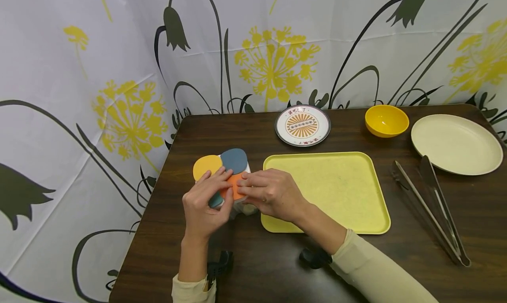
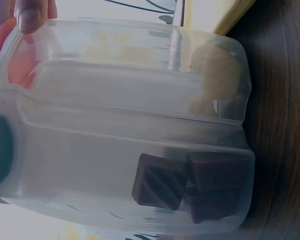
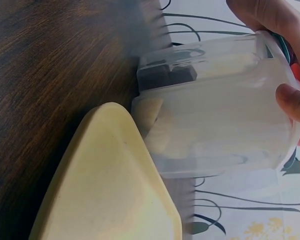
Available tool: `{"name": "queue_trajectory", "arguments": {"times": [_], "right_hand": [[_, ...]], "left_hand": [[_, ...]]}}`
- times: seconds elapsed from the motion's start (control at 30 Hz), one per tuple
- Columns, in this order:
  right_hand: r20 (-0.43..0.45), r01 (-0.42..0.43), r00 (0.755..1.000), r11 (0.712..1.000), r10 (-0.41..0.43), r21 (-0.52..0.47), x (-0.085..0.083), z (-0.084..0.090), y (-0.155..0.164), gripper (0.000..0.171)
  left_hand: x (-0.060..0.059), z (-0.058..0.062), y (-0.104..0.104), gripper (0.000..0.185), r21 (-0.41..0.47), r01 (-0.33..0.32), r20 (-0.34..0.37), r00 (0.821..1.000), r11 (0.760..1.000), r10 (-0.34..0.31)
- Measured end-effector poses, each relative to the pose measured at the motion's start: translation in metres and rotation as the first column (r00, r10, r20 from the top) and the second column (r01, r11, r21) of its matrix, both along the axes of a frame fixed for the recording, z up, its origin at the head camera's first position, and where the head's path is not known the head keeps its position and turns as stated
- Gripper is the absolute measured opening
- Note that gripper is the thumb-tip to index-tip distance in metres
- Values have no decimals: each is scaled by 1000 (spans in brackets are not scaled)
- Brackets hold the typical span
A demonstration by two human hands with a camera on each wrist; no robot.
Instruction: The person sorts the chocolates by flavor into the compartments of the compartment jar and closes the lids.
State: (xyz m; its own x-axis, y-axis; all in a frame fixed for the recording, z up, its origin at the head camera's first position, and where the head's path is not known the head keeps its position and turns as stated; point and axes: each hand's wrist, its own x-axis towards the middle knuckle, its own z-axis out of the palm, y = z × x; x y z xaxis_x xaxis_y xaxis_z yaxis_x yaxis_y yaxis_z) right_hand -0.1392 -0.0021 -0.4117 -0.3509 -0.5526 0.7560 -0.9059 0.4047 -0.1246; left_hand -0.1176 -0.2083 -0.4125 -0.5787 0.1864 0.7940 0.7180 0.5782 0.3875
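A clear plastic container [image 2: 105, 105] stands on the table, its compartments topped by a yellow lid [image 1: 207, 166], a blue lid [image 1: 234, 160], an orange lid [image 1: 237, 189] and a teal lid [image 1: 215, 200]. Dark ridged chocolate-like blocks [image 2: 161, 181] lie in one compartment; pale rounded pieces [image 2: 221, 72] fill the bottom of another. My left hand [image 1: 207, 202] rests on the lids with extended fingers, thumb on the orange one. From the right, my right hand [image 1: 273, 193] pinches the orange lid's edge, its thumb [image 3: 292, 104] at the container's rim.
To the right lies a pale yellow tray [image 1: 336, 193], with a printed plate [image 1: 303, 125] behind it. Farther right are a yellow bowl [image 1: 386, 121], a cream oval plate [image 1: 457, 144] and metal tongs [image 1: 433, 219]. A patterned curtain [image 1: 277, 12] hangs along the table's back and left.
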Motion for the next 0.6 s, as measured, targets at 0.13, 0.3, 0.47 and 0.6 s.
{"name": "queue_trajectory", "arguments": {"times": [0.13,0.3,0.47,0.6], "right_hand": [[-19,-20,1000,1000,20,-16,0,1,0,27],[-46,-36,998,999,34,-39,-1,1,-1,26],[-40,-41,998,999,40,-36,-2,1,-1,26],[-3,-32,999,999,32,-23,0,1,0,24]], "left_hand": [[1,1,0,13,10,7,10,1000,1000,-7],[2,2,0,13,5,1,19,1000,1000,-1],[2,0,0,15,-4,-7,15,1000,1000,7],[1,-1,-1,15,-18,-11,8,1000,1000,11]]}}
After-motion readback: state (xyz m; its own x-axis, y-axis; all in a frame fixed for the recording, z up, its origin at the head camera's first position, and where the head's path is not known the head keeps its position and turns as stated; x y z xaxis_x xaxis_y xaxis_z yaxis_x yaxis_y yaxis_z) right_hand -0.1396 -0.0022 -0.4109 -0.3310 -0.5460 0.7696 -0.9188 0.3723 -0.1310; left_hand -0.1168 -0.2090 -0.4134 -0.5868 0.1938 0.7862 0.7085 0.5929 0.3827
